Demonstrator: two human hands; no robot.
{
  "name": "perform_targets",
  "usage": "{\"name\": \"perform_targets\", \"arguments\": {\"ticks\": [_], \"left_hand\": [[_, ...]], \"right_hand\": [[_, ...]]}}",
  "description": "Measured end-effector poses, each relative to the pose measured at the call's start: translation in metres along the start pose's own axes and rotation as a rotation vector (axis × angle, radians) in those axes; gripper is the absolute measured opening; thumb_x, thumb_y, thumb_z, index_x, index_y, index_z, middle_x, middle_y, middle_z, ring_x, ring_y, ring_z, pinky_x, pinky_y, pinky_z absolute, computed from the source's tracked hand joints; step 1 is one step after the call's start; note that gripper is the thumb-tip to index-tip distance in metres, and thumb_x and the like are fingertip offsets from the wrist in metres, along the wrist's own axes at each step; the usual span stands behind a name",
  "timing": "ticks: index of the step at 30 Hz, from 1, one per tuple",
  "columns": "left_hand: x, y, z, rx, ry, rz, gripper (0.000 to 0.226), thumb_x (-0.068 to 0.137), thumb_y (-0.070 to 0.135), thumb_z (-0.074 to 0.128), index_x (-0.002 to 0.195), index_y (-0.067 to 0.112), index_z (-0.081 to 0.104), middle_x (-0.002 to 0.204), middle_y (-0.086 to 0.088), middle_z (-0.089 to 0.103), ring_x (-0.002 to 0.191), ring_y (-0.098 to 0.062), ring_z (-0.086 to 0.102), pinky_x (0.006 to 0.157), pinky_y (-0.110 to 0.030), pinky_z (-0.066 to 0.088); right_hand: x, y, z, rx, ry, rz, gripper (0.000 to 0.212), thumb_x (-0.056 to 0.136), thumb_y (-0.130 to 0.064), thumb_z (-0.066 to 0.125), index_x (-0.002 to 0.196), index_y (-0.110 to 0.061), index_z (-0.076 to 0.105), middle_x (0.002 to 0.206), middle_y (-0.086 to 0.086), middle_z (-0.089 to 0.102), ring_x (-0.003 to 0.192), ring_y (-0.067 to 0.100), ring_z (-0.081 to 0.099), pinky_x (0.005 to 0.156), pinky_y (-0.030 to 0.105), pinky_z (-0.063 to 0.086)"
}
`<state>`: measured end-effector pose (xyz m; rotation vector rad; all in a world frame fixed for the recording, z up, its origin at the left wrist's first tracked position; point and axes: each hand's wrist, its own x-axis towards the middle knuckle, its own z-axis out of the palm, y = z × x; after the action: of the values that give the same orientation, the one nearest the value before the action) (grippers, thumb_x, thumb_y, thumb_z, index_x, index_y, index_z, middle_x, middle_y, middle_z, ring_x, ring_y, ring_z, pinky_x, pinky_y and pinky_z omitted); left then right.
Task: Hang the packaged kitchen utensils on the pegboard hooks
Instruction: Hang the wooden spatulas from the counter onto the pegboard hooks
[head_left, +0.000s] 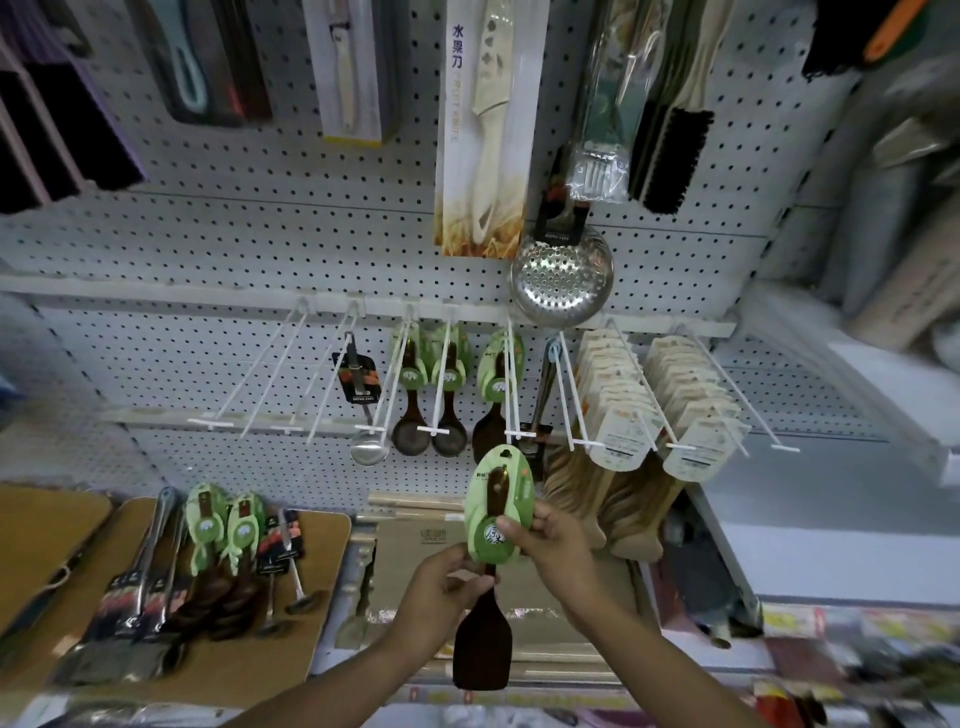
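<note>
Lying on the brown board (322, 561) at the left are blurry packed utensils (223, 551), their labels too smeared to read. The left hand (441, 582) pinches the dark spatula (480, 649) at its neck. The right hand (550, 545) grips its green card (498, 499), hiding one edge, just below a white hook (511, 389). The card's round mark is unreadable. Above hangs a knife pack (485, 130) reading "水果刀".
</note>
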<state>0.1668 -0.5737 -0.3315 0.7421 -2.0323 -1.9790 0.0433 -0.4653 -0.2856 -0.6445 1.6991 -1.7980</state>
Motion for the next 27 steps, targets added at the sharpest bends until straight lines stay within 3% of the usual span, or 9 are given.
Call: {"name": "perform_targets", "arguments": {"ticks": [3,8,11,15,20,24,27], "left_hand": [[0.007,-0.004,0.004,0.013,0.006,0.002,0.012,0.087,0.001,0.071,0.085,0.013,0.070,0.081,-0.002,0.067,0.061,-0.003,0.062,0.059,-0.019,0.049],[0.017,-0.011,0.003,-0.013,0.005,-0.027,0.008,0.087,0.002,0.073,0.085,0.009,0.074,0.084,-0.007,0.069,0.069,-0.011,0.067,0.065,-0.025,0.055],[0.022,-0.013,0.001,-0.021,0.001,-0.037,0.018,0.083,-0.002,0.075,0.081,0.015,0.076,0.080,0.001,0.072,0.071,-0.008,0.068,0.068,-0.023,0.054],[0.030,-0.021,-0.003,0.058,-0.046,-0.033,0.027,0.083,0.000,0.076,0.077,0.026,0.079,0.090,-0.004,0.078,0.073,-0.005,0.068,0.071,-0.021,0.052],[0.058,-0.022,-0.001,0.118,0.041,-0.012,0.043,0.085,0.001,0.074,0.064,0.038,0.075,0.070,0.014,0.070,0.065,0.003,0.061,0.066,-0.015,0.047],[0.086,-0.019,-0.004,0.181,0.087,0.013,0.026,0.085,0.012,0.076,0.070,0.033,0.073,0.071,0.011,0.070,0.070,0.000,0.063,0.071,-0.024,0.050],[0.104,-0.014,-0.006,0.204,0.112,0.006,0.008,0.077,0.031,0.074,0.070,0.034,0.071,0.071,0.012,0.067,0.073,-0.006,0.063,0.073,-0.030,0.050]], "right_hand": [[0.004,0.001,-0.001,-0.018,0.060,0.023,0.016,0.086,-0.007,0.070,0.101,-0.004,0.073,0.095,0.013,0.076,0.088,0.028,0.073,0.077,0.039,0.059],[0.013,0.004,0.000,-0.026,0.110,0.053,0.012,0.086,-0.006,0.070,0.098,-0.005,0.073,0.092,0.012,0.077,0.084,0.025,0.073,0.077,0.040,0.059],[0.019,0.006,0.000,-0.023,0.109,0.053,0.012,0.087,-0.006,0.069,0.098,-0.006,0.073,0.091,0.011,0.077,0.084,0.026,0.074,0.075,0.037,0.059],[0.031,0.004,0.000,0.008,0.109,0.050,0.013,0.088,-0.007,0.068,0.101,-0.005,0.071,0.092,0.012,0.077,0.085,0.026,0.073,0.075,0.034,0.059],[0.060,0.007,0.000,-0.051,0.138,0.054,0.012,0.089,-0.011,0.068,0.101,-0.009,0.071,0.093,0.010,0.076,0.089,0.027,0.073,0.079,0.039,0.058],[0.086,0.009,0.000,-0.100,0.193,0.049,0.007,0.089,-0.009,0.069,0.096,-0.008,0.069,0.085,0.006,0.075,0.079,0.016,0.071,0.067,0.024,0.054],[0.105,0.011,0.000,-0.149,0.232,0.077,0.012,0.089,-0.003,0.067,0.101,-0.003,0.068,0.087,0.005,0.073,0.076,0.004,0.068,0.067,0.017,0.051]]}}
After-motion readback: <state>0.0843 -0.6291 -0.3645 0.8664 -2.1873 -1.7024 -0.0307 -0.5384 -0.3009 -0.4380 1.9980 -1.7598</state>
